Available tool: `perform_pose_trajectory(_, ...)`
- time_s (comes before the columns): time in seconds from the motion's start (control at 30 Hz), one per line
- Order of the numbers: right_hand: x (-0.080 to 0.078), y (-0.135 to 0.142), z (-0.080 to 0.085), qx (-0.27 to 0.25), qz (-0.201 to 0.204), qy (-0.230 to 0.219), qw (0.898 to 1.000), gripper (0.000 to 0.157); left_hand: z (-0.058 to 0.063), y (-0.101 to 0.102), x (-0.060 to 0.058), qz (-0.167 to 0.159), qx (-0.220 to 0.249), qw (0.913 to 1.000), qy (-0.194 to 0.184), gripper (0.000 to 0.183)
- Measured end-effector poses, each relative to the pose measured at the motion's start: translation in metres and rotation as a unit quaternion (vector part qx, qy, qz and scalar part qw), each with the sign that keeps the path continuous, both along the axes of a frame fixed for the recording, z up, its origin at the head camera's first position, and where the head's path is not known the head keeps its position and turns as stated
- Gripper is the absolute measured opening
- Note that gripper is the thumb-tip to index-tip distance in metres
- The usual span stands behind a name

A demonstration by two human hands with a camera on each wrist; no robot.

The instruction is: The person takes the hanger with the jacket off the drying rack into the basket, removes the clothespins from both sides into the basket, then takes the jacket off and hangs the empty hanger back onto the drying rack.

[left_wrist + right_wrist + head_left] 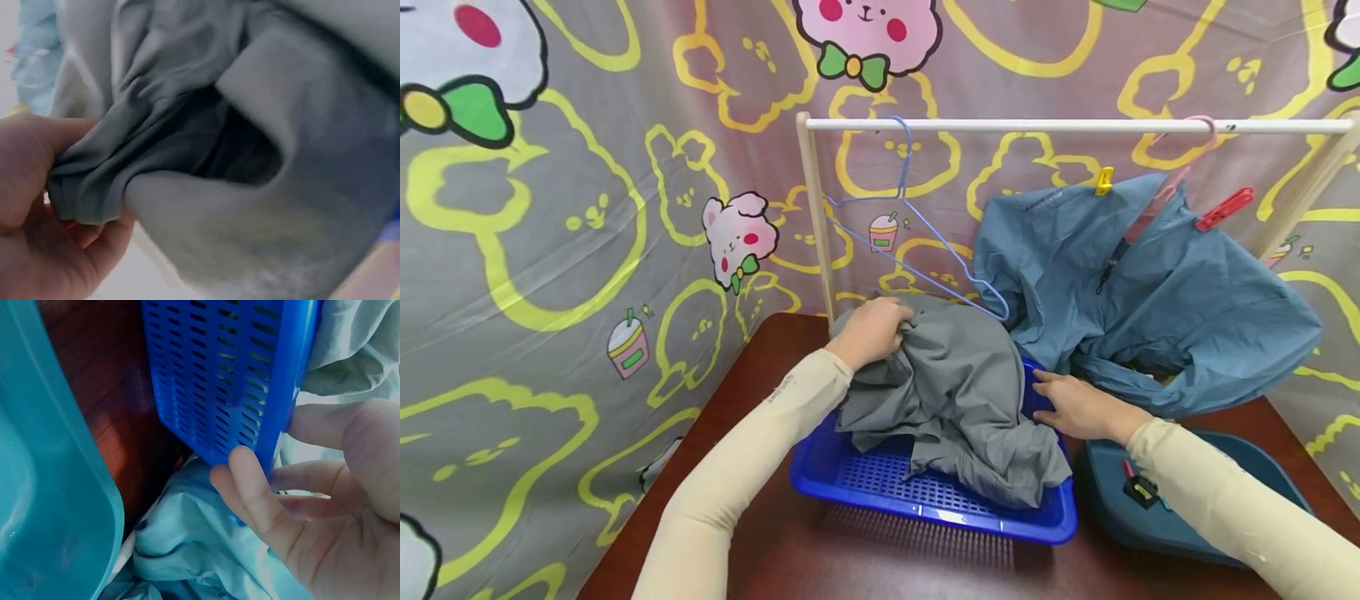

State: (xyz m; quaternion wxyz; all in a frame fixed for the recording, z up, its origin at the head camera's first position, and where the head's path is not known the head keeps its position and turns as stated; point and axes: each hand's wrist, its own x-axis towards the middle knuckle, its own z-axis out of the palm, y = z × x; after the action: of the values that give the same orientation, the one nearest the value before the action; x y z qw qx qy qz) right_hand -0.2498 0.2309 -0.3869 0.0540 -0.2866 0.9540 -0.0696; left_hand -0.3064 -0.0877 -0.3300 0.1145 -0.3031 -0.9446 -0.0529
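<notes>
A crumpled grey garment (958, 358) lies heaped in a blue plastic basket (917, 510). My left hand (871, 332) grips a bunched fold of it at the heap's far left. In the left wrist view, thumb and fingers pinch gathered grey cloth (100, 181), with a dark opening among the folds beside it. My right hand (1078, 406) is at the basket's right rim, fingers loosely extended. Seen from the right wrist, its fingertips (244, 462) touch the slotted blue basket (212, 375) near a corner, some outside the rim, with the thumb on the cloth side.
A white rail (1037, 126) on wooden posts carries a blue hanger (904, 197) and a pink hanger (1206, 133). From the pink one hangs a blue jacket (1075, 267) with a yellow clip (1103, 181) and a red clip (1225, 208). A teal basin (1150, 527) stands right of the basket.
</notes>
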Motion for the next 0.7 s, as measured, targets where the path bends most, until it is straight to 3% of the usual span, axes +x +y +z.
perform_pose_trajectory(0.13, 0.000, -0.001, -0.002, 0.002, -0.005, -0.002, 1.000, 0.045, 0.003, -0.005, 0.023, -0.046, -0.028, 0.9985, 0.004, 0.024)
perform_pose_trajectory(0.27, 0.000, -0.001, -0.003, 0.006, -0.012, -0.006, 1.000, 0.046, -0.013, -0.004, 0.036, -0.085, -0.074, 0.9932, -0.027, 0.027)
perform_pose_trajectory(0.53, 0.000, 0.000, -0.001, 0.002, -0.002, -0.001, 1.000, 0.044, -0.062, 0.013, 0.035, -0.081, -0.170, 0.9759, -0.110, 0.028)
perform_pose_trajectory(0.63, -0.001, -0.001, -0.001, 0.006, -0.004, -0.005, 1.000, 0.045, -0.072, 0.016, 0.032, -0.079, -0.191, 0.9698, -0.130, 0.027)
perform_pose_trajectory(0.7, -0.001, -0.001, 0.000, 0.006, -0.008, -0.012, 1.000, 0.046, -0.073, 0.017, 0.028, -0.082, -0.197, 0.9640, -0.159, 0.024)
